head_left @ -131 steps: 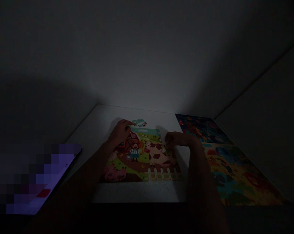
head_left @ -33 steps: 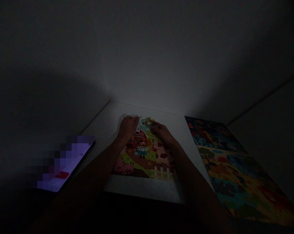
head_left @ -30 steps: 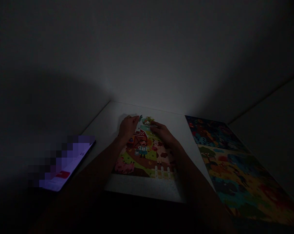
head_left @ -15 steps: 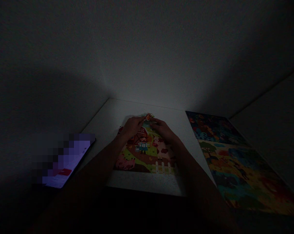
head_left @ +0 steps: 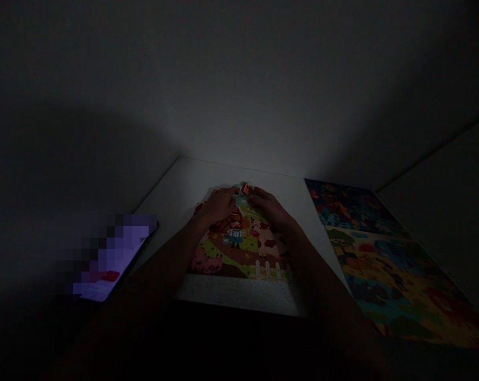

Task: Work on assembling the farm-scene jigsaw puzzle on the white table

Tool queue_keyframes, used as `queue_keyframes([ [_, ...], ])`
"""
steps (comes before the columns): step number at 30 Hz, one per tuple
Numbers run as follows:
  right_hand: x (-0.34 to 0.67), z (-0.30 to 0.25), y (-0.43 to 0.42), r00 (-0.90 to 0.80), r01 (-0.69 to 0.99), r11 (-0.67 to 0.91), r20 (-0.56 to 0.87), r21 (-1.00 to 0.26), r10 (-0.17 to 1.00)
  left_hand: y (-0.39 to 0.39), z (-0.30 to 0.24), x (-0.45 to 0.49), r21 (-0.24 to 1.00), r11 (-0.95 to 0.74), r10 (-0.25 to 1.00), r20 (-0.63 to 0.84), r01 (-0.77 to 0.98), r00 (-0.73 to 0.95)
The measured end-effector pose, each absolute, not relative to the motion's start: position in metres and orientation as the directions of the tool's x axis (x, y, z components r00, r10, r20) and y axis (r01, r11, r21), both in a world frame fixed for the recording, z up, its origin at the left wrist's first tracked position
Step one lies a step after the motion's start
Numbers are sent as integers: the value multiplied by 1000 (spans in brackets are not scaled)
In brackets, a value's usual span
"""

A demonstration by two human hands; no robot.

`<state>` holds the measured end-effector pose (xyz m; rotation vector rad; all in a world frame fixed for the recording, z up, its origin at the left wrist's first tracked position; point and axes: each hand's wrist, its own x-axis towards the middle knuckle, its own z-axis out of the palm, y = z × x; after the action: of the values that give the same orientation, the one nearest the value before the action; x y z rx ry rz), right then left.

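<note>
A farm-scene jigsaw puzzle (head_left: 239,254) lies on the white tabletop, showing a barn, a farmer, a cow, a pig and a fence. My left hand (head_left: 219,205) rests over its upper left part with the fingers stretched towards the top. At the upper right, my right hand (head_left: 270,206) has its fingers bent in around a small red and white jigsaw piece (head_left: 245,189), which looks tilted. My left fingertips come close to that piece; dim light hides whether they touch it. Both forearms cover the puzzle's sides.
On the left a lit screen (head_left: 124,262), partly blurred out, stands at the table's side. To the right lie a dark-coloured picture (head_left: 350,203) and a savanna animal picture (head_left: 390,286). A pale wall (head_left: 239,106) rises behind the white tabletop (head_left: 239,296).
The red and white piece has turned and shifted slightly right, from by my left fingertips to by my right ones. My left fingers have drawn back a little. The view has moved slightly.
</note>
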<state>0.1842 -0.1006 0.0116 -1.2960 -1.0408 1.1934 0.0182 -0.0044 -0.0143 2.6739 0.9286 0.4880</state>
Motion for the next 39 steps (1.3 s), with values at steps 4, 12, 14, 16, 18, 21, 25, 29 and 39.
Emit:
queue_keyframes([
  [4, 184, 13, -101, 116, -63, -76, -82, -995, 990, -7, -11, 17, 338, -780, 612, 232, 527, 756],
  [12, 186, 10, -100, 143, -77, -95, -105, -993, 984, -7, -8, 19, 376, -718, 688, 249, 587, 682],
  [14, 185, 10, -101, 141, -83, -100, -111, -991, 984, -6, -8, 19, 383, -708, 697, 239, 593, 677],
  [16, 185, 12, -102, 131, -86, -90, -101, -992, 986, -5, -8, 19, 392, -709, 691, 221, 586, 688],
  [18, 186, 12, -102, 123, -86, -75, -85, -993, 989, -4, -9, 19, 398, -723, 671, 210, 565, 711],
  [21, 187, 9, -100, 113, -77, -61, -69, -995, 991, -4, -10, 18, 392, -748, 639, 204, 536, 742],
  [25, 190, -2, -93, 167, -82, -60, -73, -995, 983, -6, -10, 18, 369, -768, 618, 210, 524, 758],
  [29, 209, 2, -93, 436, -44, 40, 17, -998, 900, -7, -4, 16, 427, -730, 664, 257, 534, 702],
  [39, 243, 2, -200, 470, 570, -139, 182, -810, 864, -9, 3, 2, 470, -654, 755, 348, 593, 556],
])
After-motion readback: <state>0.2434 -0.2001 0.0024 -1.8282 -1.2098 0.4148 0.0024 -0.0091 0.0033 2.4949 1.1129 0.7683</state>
